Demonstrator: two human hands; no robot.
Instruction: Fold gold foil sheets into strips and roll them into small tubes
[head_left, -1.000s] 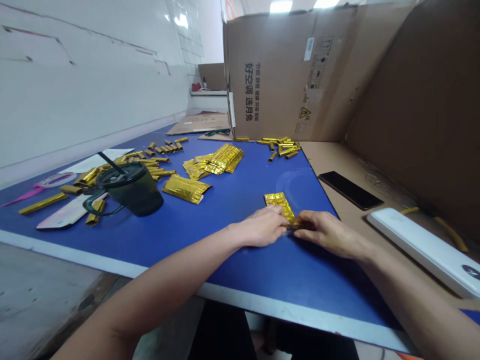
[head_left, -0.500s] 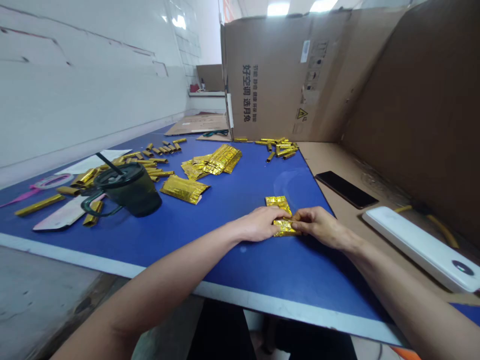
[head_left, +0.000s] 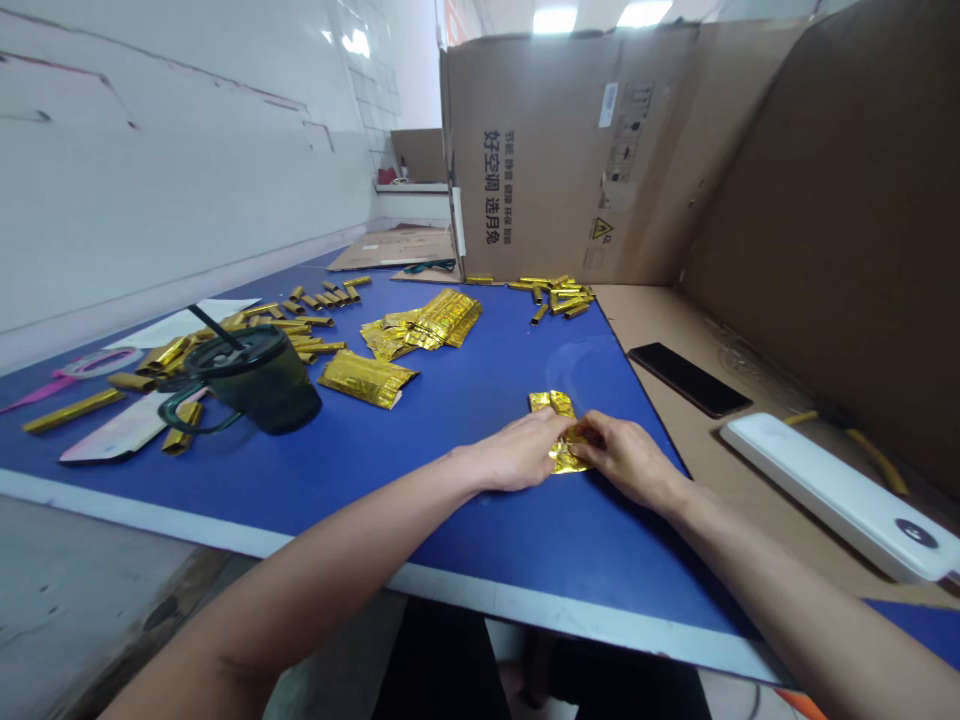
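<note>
On the blue tabletop (head_left: 480, 530) lies a sheet of shiny gold foil paper (head_left: 541, 401), partly covered by my fingers. My left hand (head_left: 529, 448) is closed on its left side, fingertips pressed on the foil. From the right, my right hand (head_left: 621, 455) pinches the foil's right edge, thumb and fingers together. The fingertips of both hands nearly meet over the middle of the sheet. Further left lies a stack of flat gold foil sheets (head_left: 367, 378), and behind it a looser fanned pile of gold foil sheets (head_left: 446, 318).
Rolled gold paper tubes (head_left: 566, 297) lie at the back, with several more on the left around a dark green lidded cup (head_left: 262, 385) with a straw. On cardboard at right are a black phone (head_left: 688, 378) and a white device (head_left: 832, 490). A large cardboard box (head_left: 555, 150) stands behind.
My right hand has shifted slightly left and turned over the foil. My left fingers have moved a little right, closer to it, and the foil looks more folded up between them.
</note>
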